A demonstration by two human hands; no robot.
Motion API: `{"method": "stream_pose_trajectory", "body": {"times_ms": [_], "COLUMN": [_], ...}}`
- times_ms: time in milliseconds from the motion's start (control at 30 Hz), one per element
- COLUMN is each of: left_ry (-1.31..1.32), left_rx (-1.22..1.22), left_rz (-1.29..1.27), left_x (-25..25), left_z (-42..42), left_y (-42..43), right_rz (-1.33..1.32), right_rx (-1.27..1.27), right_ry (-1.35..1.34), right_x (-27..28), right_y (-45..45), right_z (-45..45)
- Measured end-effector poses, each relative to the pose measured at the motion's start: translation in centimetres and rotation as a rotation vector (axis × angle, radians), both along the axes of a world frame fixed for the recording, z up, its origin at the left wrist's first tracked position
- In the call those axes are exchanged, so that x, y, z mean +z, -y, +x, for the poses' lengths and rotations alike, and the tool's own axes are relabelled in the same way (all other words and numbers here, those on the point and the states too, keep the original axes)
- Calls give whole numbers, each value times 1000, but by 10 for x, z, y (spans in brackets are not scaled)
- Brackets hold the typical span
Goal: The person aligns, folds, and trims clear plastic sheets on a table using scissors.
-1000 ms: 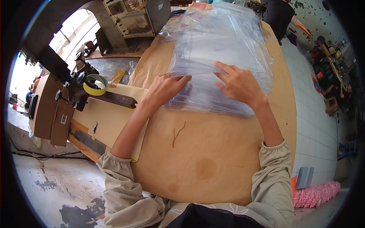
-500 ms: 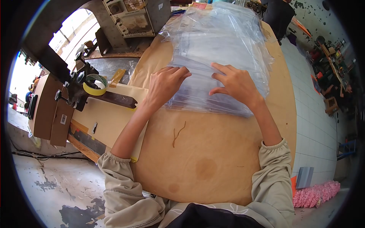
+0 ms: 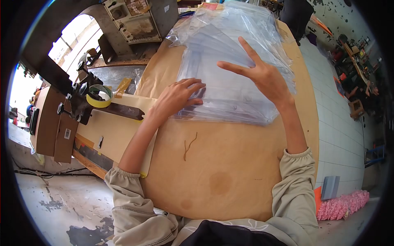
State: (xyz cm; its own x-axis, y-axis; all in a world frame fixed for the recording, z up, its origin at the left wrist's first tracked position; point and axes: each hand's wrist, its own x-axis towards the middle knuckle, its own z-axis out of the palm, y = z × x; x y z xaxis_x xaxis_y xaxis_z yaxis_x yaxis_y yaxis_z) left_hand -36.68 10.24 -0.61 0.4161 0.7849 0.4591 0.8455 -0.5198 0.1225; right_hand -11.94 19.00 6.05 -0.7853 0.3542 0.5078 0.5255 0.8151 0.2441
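Observation:
A stack of clear plastic sheets [image 3: 234, 100] covers the far half of the brown table. My left hand [image 3: 179, 97] rests on the near left part of the stack, its fingers stretched out and slightly apart. Over the right side of the sheets is my right hand [image 3: 266, 78], thumb and index finger spread wide, the other fingers partly hidden. Nothing shows between its fingers. One sheet lies at an angle beyond my hands, its corner pointing away from me.
A machine arm [image 3: 125, 110] with a yellow tape roll [image 3: 99, 96] juts in from the left, above a cream board [image 3: 123, 131]. A brown string [image 3: 188, 146] lies on the tabletop [image 3: 230, 156]. At the far right, a person [image 3: 296, 16] stands beyond the table.
My right hand has risen away from me and spread its thumb and index finger. The left hand has shifted slightly nearer and flattened out. A sheet between them now lies at an angle.

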Motion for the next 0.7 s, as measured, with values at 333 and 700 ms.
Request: {"method": "stream_pose_trajectory", "body": {"times_ms": [333,700], "left_ry": [43,27], "left_rx": [83,127], "left_rz": [144,273], "left_x": [0,7], "left_z": [1,4], "left_y": [-3,-2], "right_rz": [-148,-213], "right_rx": [136,130], "right_ry": [-24,1], "right_x": [-25,-34], "right_y": [3,6], "right_z": [-3,-11]}}
